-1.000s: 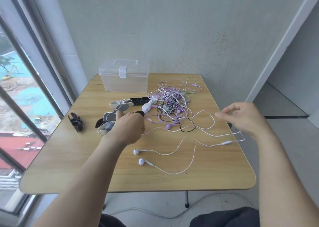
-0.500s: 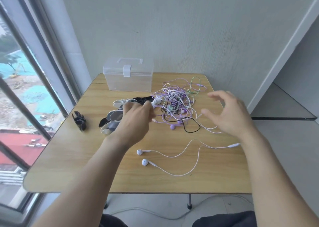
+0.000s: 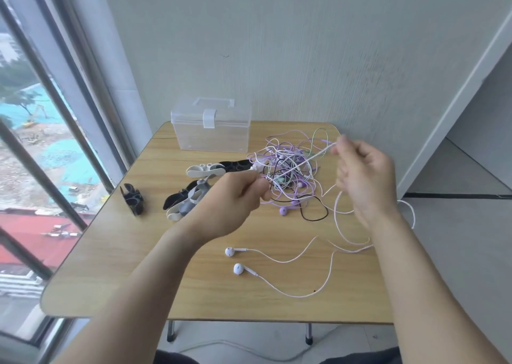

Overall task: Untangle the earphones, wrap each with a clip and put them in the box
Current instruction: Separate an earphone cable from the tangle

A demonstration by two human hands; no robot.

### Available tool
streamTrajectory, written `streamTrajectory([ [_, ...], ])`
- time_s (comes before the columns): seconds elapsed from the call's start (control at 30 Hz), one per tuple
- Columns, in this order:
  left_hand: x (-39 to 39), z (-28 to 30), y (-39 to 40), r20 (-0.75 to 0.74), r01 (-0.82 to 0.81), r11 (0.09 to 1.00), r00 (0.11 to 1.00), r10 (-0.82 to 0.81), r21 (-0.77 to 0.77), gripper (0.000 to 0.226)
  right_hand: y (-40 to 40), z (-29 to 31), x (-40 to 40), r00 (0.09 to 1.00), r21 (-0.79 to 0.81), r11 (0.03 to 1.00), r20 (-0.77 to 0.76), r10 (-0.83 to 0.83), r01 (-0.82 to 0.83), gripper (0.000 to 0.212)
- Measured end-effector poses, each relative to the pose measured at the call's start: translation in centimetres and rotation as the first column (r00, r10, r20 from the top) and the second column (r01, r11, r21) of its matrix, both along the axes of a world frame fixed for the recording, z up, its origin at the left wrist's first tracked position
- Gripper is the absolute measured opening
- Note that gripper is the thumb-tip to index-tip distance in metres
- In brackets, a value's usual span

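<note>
A tangle of white, purple, black and green earphone cables [image 3: 291,167] lies on the wooden table [image 3: 138,266], right of centre. My left hand [image 3: 235,197] pinches a white cable at the tangle's near left edge. My right hand [image 3: 363,175] pinches the same white cable higher up, and the cable runs taut between both hands above the tangle. Two white earbuds [image 3: 234,260] of this earphone rest on the table in front. Black, grey and white clips [image 3: 194,189] lie left of the tangle. The clear plastic box [image 3: 212,129] stands closed at the back.
One black clip [image 3: 133,199] lies apart near the table's left edge. A window runs along the left side and a wall stands right behind the table. Loose white cable [image 3: 407,211] hangs over the table's right edge.
Both hands have risen from the table and closed on the white cable, stretching it between them. The right hand moved toward the far right of the tangle.
</note>
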State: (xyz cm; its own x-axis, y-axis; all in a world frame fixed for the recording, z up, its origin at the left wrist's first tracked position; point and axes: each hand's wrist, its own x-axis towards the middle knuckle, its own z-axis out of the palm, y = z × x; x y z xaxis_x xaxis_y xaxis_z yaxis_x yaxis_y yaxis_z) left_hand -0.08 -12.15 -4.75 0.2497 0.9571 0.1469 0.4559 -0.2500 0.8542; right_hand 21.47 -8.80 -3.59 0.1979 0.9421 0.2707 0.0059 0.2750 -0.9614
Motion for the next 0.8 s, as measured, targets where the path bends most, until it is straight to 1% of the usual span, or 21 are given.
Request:
streamTrajectory([
  [0.07, -0.2, 0.0, 0.1, 0.249, 0.129, 0.967, 0.966, -0.072, -0.218, 0.036, 0.5, -0.3, 0.6, 0.988, -0.045, 0.992, -0.087, -0.124, 0.12, 0.031],
  [0.1, -0.3, 0.0, 0.1, 0.329, 0.19, 0.941, 0.94, -0.091, -0.281, 0.035, 0.6, -0.5, 0.9, 0.977, -0.071, 0.983, -0.122, -0.176, 0.169, 0.032],
  [0.13, -0.4, 0.1, 0.1, 0.394, 0.238, 0.919, 0.913, -0.102, -0.313, 0.033, 0.8, -0.6, 1.1, 0.966, -0.095, 0.976, -0.15, -0.21, 0.197, 0.032],
  [0.17, -0.4, 0.1, 0.1, 0.467, 0.278, 0.906, 0.878, -0.105, -0.32, 0.031, 1.0, -0.7, 1.3, 0.963, -0.119, 0.97, -0.139, -0.229, 0.213, 0.031],
  [0.2, -0.5, 0.1, 0.1, 0.554, 0.311, 0.9, 0.827, -0.098, -0.305, 0.025, 1.1, -0.8, 1.5, 0.97, -0.145, 0.966, -0.081, -0.228, 0.214, 0.03],
  [0.23, -0.5, 0.2, 0.1, 0.639, 0.336, 0.903, 0.763, -0.094, -0.269, 0.019, 1.2, -1.0, 1.6, 0.979, -0.176, 0.963, 0.011, -0.204, 0.203, 0.028],
  [0.27, -0.4, 0.2, 0.2, 0.711, 0.346, 0.911, 0.698, -0.09, -0.224, 0.013, 1.2, -1.3, 1.6, 0.982, -0.213, 0.961, 0.11, -0.155, 0.176, 0.025],
  [0.33, 0.0, 0.4, 0.4, 0.812, 0.315, 0.934, 0.581, -0.05, -0.168, 0.014, 1.2, -2.2, 1.5, 0.965, -0.306, 0.949, 0.262, 0.007, 0.076, 0.019],
  [0.4, 0.3, 0.6, 0.6, 0.874, 0.24, 0.955, 0.484, 0.036, -0.172, 0.019, 1.1, -2.9, 1.2, 0.907, -0.382, 0.924, 0.379, 0.187, -0.031, 0.017],
  [0.43, 0.4, 0.8, 0.7, 0.889, 0.2, 0.963, 0.452, 0.074, -0.182, 0.021, 1.0, -3.1, 1.0, 0.846, -0.406, 0.912, 0.462, 0.265, -0.064, 0.018],
  [0.47, 0.5, 0.9, 0.7, 0.899, 0.163, 0.968, 0.425, 0.107, -0.193, 0.023, 0.8, -3.1, 0.9, 0.765, -0.425, 0.901, 0.55, 0.334, -0.088, 0.019],
  [0.5, 0.5, 1.0, 0.8, 0.905, 0.124, 0.971, 0.403, 0.137, -0.203, 0.023, 0.5, -3.1, 0.6, 0.682, -0.445, 0.887, 0.612, 0.401, -0.123, 0.02],
  [0.53, 0.5, 1.0, 0.9, 0.911, 0.092, 0.973, 0.379, 0.164, -0.213, 0.023, 0.1, -2.9, 0.2, 0.612, -0.469, 0.866, 0.639, 0.466, -0.171, 0.021],
  [0.6, 0.5, 0.9, 1.0, 0.911, 0.049, 0.973, 0.364, 0.195, -0.228, 0.022, -0.5, -2.9, -0.7, 0.509, -0.516, 0.811, 0.637, 0.579, -0.277, 0.021],
  [0.63, 0.5, 0.8, 1.1, 0.901, 0.034, 0.972, 0.383, 0.203, -0.233, 0.022, -0.8, -2.9, -1.1, 0.463, -0.542, 0.774, 0.623, 0.631, -0.326, 0.02],
  [0.7, 0.5, 0.4, 1.1, 0.865, -0.007, 0.972, 0.454, 0.214, -0.236, 0.02, -1.3, -2.9, -1.6, 0.398, -0.585, 0.693, 0.568, 0.721, -0.42, 0.02],
  [0.73, 0.5, 0.2, 1.1, 0.841, -0.028, 0.971, 0.494, 0.22, -0.238, 0.02, -1.4, -2.8, -1.7, 0.385, -0.597, 0.654, 0.529, 0.756, -0.464, 0.019],
  [0.8, 0.4, -0.2, 1.0, 0.775, -0.062, 0.97, 0.59, 0.227, -0.236, 0.022, -1.5, -2.3, -1.5, 0.389, -0.601, 0.575, 0.424, 0.818, -0.554, 0.017],
])
